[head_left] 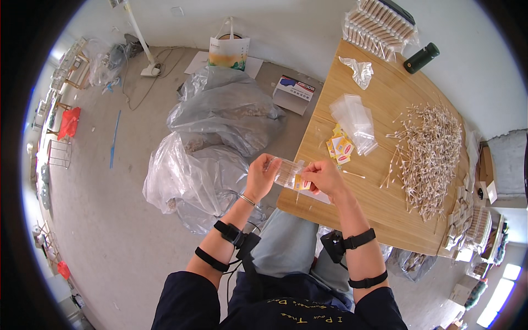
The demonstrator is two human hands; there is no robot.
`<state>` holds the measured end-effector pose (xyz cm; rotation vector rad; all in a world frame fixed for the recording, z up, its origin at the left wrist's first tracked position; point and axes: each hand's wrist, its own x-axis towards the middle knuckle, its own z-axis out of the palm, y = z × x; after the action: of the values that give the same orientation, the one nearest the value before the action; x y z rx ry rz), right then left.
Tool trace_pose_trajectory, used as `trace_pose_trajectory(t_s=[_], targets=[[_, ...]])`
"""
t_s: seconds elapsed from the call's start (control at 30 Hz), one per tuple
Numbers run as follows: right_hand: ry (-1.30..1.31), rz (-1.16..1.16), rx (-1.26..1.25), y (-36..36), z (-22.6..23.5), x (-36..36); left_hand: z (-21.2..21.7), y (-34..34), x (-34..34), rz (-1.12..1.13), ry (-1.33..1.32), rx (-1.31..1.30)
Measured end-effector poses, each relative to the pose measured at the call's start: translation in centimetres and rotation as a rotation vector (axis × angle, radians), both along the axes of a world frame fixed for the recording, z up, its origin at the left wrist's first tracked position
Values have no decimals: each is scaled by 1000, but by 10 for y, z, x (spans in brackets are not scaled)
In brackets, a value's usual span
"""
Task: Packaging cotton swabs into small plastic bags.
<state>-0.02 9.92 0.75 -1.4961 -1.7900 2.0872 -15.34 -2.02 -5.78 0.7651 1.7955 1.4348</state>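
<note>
A small clear plastic bag with cotton swabs inside is stretched between my hands over the table's near left corner. My left hand is closed around the bag's left end. At the other end, my right hand pinches a yellow-and-white card by the bag's mouth; whether the card is inside the bag or in front of it I cannot tell. One loose cotton swab lies just right of my right hand. Beyond it are a pile of similar cards and a fan of flat clear bags.
A large heap of loose swabs covers the right side of the wooden table. Farther back are packed swabs, a dark green bottle and crumpled plastic. Big plastic sacks and a box stand on the floor to the left.
</note>
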Motion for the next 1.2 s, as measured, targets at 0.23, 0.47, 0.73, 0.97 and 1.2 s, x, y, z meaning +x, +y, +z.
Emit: trace_pose_trajectory(t_s=[0.23,0.47,0.73,0.97,1.2], targets=[[26,-44,52,-14,-12,2,-14,-1,-5,-16,-104,-51],[-10,-77,46,-21,-12,-3,-8,-1,0,29,-47,2],[-20,-16,400,-11,-16,24,-4,-1,0,-18,-57,-16],[-313,86,1410,-34,-7,34,-21,-5,-8,142,-258,190],[37,161,1389,-68,-46,-3,-9,-6,-5,61,-134,47]])
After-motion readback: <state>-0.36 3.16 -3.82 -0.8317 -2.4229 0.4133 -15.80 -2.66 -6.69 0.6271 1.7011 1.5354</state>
